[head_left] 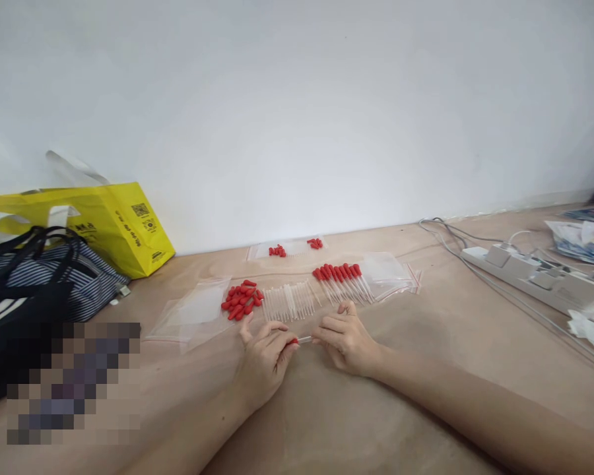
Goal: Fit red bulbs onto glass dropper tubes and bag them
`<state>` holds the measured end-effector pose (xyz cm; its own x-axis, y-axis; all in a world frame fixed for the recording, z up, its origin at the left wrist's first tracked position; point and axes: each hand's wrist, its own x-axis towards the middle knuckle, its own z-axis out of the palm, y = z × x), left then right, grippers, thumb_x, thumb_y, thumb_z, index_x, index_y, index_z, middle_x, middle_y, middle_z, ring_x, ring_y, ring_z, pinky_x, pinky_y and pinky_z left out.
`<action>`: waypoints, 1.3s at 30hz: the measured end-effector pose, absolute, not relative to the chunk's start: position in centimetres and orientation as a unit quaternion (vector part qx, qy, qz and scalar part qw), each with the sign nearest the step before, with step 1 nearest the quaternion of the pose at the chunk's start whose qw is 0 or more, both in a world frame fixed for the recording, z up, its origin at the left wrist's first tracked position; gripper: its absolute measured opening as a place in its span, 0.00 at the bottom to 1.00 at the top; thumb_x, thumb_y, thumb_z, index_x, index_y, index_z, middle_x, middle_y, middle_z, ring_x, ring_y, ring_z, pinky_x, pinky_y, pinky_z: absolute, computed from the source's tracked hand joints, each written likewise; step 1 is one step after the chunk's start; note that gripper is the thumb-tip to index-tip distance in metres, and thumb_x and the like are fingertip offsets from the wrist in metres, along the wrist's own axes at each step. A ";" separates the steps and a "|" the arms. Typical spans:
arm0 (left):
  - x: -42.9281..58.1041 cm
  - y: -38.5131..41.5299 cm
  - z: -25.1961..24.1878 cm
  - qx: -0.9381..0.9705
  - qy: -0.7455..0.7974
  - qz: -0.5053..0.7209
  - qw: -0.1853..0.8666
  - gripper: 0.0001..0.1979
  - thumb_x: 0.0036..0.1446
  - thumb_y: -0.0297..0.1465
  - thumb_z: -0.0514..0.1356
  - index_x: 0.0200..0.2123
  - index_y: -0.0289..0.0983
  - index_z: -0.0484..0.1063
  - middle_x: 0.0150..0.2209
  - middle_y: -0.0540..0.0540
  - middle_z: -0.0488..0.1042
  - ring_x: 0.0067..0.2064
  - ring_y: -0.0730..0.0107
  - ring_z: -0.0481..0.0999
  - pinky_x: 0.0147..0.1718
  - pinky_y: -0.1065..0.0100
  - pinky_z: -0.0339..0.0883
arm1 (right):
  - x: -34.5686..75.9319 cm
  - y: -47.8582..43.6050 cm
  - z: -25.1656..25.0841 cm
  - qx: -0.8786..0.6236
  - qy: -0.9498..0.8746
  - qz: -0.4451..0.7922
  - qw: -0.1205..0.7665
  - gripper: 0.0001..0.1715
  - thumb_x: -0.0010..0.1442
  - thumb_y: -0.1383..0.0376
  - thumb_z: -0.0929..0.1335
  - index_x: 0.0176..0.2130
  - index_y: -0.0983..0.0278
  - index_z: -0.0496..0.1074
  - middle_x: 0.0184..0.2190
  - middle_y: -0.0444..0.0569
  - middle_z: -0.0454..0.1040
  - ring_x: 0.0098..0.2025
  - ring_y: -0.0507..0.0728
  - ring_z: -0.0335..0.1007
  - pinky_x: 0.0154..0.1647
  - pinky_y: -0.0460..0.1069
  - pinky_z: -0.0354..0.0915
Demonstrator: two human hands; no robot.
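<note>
My left hand (267,353) pinches a red rubber dropper bulb (293,341), most of it hidden by the fingers. From the bulb a clear dropper tube (304,340) runs across to my right hand (344,338), whose fingers are closed on its other end. Just beyond my left hand lies a pile of loose red bulbs (240,300). A row of bare clear tubes (290,300) is spread in the middle. Above my right hand, several droppers with red bulbs fitted (339,272) lie side by side.
Clear zip bags lie left (193,310) and right (389,274); another bag (297,249) with red bulbs sits by the wall. A yellow bag (129,231) and striped bag (92,277) stand left. At right are a power strip (539,274), cables and white tissue (591,330).
</note>
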<state>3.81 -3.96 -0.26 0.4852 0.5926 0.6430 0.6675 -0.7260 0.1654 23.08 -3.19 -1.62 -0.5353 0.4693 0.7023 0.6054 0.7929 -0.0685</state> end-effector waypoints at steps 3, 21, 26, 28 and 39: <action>3.9 -4.1 -0.4 -0.869 -0.356 -0.338 0.059 0.09 0.56 0.28 0.50 0.27 0.39 0.67 0.24 0.54 0.74 0.35 0.68 0.73 0.54 0.48 0.24 | 22.8 -3.4 -1.7 -0.319 -0.876 -0.062 0.357 0.13 0.56 0.71 0.57 0.30 0.65 0.69 0.21 0.43 0.65 0.25 0.49 0.56 0.33 0.50 0.43; 3.0 -3.1 -0.1 -0.877 -0.357 -0.319 0.048 0.07 0.55 0.32 0.54 0.28 0.41 0.69 0.24 0.55 0.75 0.37 0.67 0.72 0.53 0.47 0.23 | 23.6 -2.4 -2.1 -0.340 -0.876 0.050 0.338 0.12 0.61 0.61 0.60 0.37 0.62 0.70 0.29 0.44 0.72 0.31 0.50 0.63 0.38 0.49 0.46; 2.6 -3.0 -0.5 -0.889 -0.348 -0.295 0.038 0.09 0.56 0.32 0.52 0.27 0.43 0.71 0.23 0.54 0.75 0.37 0.66 0.71 0.53 0.46 0.25 | 24.2 -2.5 -2.0 -0.332 -0.890 -0.021 0.311 0.11 0.59 0.61 0.61 0.34 0.60 0.71 0.26 0.44 0.71 0.33 0.52 0.62 0.40 0.51 0.45; 2.6 -3.0 -0.4 -0.899 -0.340 -0.273 0.034 0.09 0.56 0.32 0.52 0.28 0.44 0.72 0.25 0.54 0.74 0.38 0.66 0.70 0.53 0.47 0.27 | 24.1 -2.7 -1.9 -0.332 -0.891 -0.045 0.306 0.11 0.59 0.62 0.61 0.32 0.60 0.71 0.26 0.44 0.71 0.33 0.52 0.60 0.38 0.51 0.45; -0.1 -1.1 -0.2 -0.785 -0.518 -0.312 0.135 0.14 0.46 0.37 0.57 0.36 0.38 0.64 0.36 0.44 0.71 0.41 0.57 0.68 0.43 0.53 0.49 | 22.9 0.3 -2.5 -0.600 -0.717 -0.020 0.354 0.09 0.56 0.64 0.61 0.34 0.63 0.69 0.26 0.46 0.73 0.35 0.55 0.64 0.36 0.51 0.43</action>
